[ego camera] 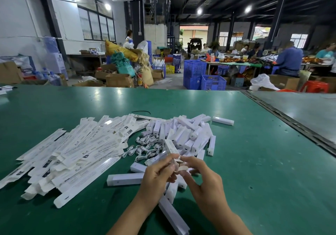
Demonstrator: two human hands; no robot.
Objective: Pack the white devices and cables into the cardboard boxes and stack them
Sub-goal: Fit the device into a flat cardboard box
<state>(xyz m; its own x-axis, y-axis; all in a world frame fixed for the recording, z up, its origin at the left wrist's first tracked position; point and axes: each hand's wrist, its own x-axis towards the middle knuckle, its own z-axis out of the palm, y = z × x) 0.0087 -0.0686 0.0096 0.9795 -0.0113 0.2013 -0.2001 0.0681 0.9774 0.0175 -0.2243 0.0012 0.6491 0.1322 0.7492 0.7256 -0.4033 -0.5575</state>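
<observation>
On a green tabletop (254,162) in a factory hall, flat boxes (72,153) are heaped at left, with cables (143,147) and devices (185,136) strewn at centre. One box (171,148) is clamped in the grip of left hand (156,176) and right hand (205,178). No stack is seen; most packing is judged undone.

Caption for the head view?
Left hand and right hand hold a slim white cardboard box near white bar-shaped devices and cables.
</observation>
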